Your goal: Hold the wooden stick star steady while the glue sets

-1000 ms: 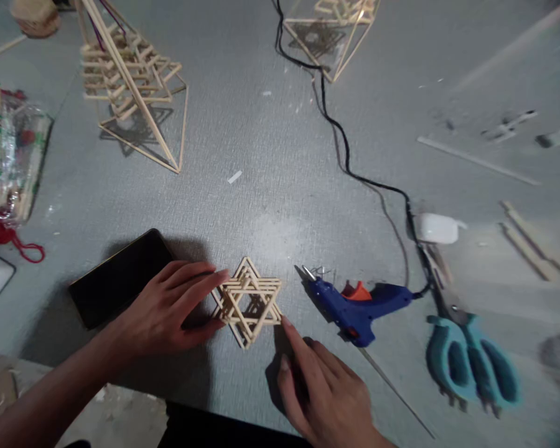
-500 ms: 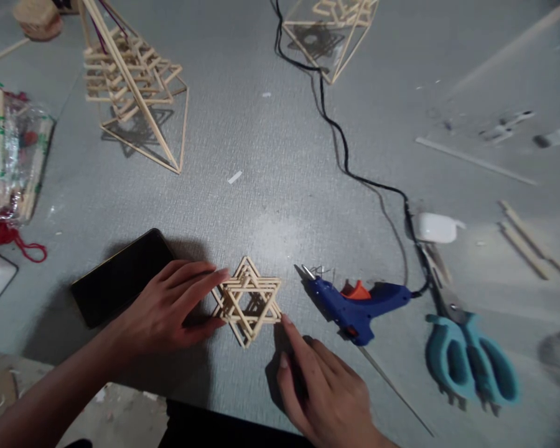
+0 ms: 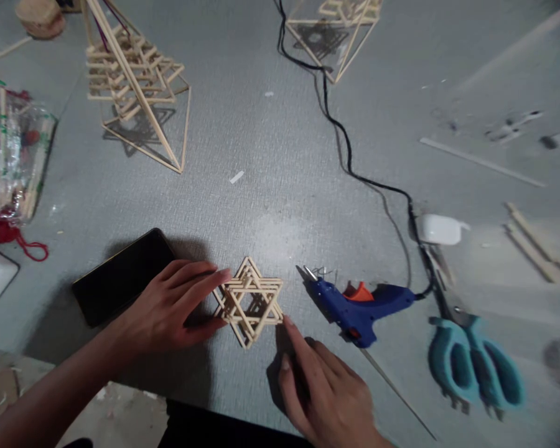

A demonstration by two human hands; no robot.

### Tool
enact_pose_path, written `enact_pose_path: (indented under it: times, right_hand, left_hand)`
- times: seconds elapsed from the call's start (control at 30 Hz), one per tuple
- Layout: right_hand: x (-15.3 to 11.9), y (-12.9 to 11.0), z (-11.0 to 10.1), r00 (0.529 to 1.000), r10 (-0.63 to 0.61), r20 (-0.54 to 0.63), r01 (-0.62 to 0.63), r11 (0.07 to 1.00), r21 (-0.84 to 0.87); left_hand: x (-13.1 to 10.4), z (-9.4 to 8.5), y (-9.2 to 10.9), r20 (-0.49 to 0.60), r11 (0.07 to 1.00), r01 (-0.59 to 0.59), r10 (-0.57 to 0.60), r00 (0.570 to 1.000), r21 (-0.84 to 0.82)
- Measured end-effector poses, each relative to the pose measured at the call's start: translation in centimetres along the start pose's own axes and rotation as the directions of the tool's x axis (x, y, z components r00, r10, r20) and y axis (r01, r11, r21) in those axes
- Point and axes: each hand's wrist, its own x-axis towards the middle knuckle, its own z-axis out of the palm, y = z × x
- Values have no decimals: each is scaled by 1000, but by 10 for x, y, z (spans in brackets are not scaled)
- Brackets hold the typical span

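Observation:
A small star-shaped frame of stacked wooden sticks (image 3: 248, 300) lies on the grey surface near the front edge. My left hand (image 3: 168, 308) rests flat beside it, fingertips and thumb touching its left side. My right hand (image 3: 324, 389) reaches in from below, its index fingertip touching the star's lower right point. Neither hand lifts the star. A blue glue gun (image 3: 361, 305) with an orange trigger lies just right of the star, nozzle pointing left.
A black phone (image 3: 121, 277) lies left of my left hand. Teal scissors (image 3: 476, 364) lie at right, with a black cord (image 3: 350, 162) and a white plug (image 3: 436, 229). Two stick pyramids (image 3: 135, 87) (image 3: 336, 31) stand at the back. A plastic bag (image 3: 9, 162) sits far left. Loose sticks (image 3: 480, 163) lie right.

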Motion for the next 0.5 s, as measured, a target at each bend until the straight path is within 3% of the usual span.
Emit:
enact_pose_path:
  times: [0.5]
  right_hand:
    - [-1,-1,-1,1000,5,2,-5,1000,21]
  left_hand:
    - [-1,0,0,10,1000,-2,2,1000,8]
